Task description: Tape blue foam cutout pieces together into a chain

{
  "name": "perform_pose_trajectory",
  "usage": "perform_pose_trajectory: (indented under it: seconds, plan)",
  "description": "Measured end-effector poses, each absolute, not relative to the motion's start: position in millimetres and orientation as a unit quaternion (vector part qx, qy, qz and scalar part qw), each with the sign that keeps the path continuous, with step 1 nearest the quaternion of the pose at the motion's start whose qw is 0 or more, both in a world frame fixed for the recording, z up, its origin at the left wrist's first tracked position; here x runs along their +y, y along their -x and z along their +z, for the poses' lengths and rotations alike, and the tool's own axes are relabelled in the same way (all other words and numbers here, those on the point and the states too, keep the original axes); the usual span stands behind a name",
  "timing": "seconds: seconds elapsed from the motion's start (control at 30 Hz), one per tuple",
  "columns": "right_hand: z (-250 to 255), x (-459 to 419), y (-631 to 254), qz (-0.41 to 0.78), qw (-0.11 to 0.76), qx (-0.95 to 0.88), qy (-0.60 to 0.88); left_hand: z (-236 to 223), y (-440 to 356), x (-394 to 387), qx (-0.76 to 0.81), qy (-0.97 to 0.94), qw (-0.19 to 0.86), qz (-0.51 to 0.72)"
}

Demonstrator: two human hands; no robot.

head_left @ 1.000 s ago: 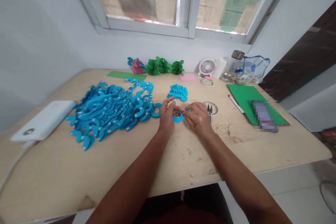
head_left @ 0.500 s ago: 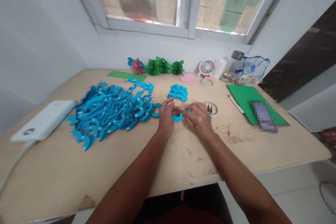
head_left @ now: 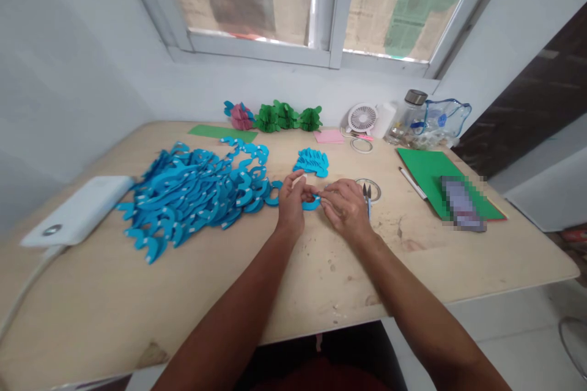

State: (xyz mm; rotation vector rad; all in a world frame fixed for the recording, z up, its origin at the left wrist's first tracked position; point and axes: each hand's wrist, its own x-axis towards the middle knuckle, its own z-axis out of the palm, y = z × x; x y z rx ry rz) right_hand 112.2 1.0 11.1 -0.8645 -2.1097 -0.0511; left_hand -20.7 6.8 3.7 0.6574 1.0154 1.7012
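My left hand (head_left: 292, 203) holds a curved blue paper piece (head_left: 311, 204) just above the table, its fingers closed around the upper part. My right hand (head_left: 346, 203) pinches at the right edge of that same piece, fingertips almost meeting those of the left. Whatever small thing lies between the fingertips is too tiny to make out. To the left spreads a large heap of blue paper arcs (head_left: 192, 186) with small white patches on them. Behind the hands lies a smaller cluster of blue paper pieces (head_left: 312, 162). Small snips (head_left: 368, 198) rest by the right hand, partly hidden.
A ring-shaped roll (head_left: 378, 190) lies under the snips; another roll (head_left: 362, 145) is farther back. Along the wall stand green paper shapes (head_left: 285, 116), a fan (head_left: 362, 118) and a bottle (head_left: 408, 116). A power bank (head_left: 82, 208) sits left, a phone (head_left: 461, 201) on green sheets (head_left: 422, 165) right.
The right fingers have shifted slightly against the blue piece's edge, and more of its curve shows between the hands. The rest stays in place.
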Motion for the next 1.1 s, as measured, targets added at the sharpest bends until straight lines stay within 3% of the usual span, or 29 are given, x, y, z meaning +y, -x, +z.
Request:
perform_pose_trajectory:
  seconds: [0.2,0.47,0.73,1.1]
  plan:
    - [13.7,-1.2,-113.3,0.042,0.486,-0.775,0.402,5.1,19.9,4.3,0.424,-0.304,0.452,0.723]
    - [4.1,2.1,-111.1,0.276,0.413,-0.724,0.479,13.5,16.4,-7.1,0.407,-0.352,0.381,0.752]
    - [3.5,4.5,-107.2,0.452,0.418,-0.645,0.452,17.2,10.6,-15.9,0.408,-0.400,0.379,0.728]
    - [6.8,9.0,-109.4,0.463,0.454,-0.600,0.468,17.2,8.7,-16.0,0.369,-0.421,0.421,0.714]
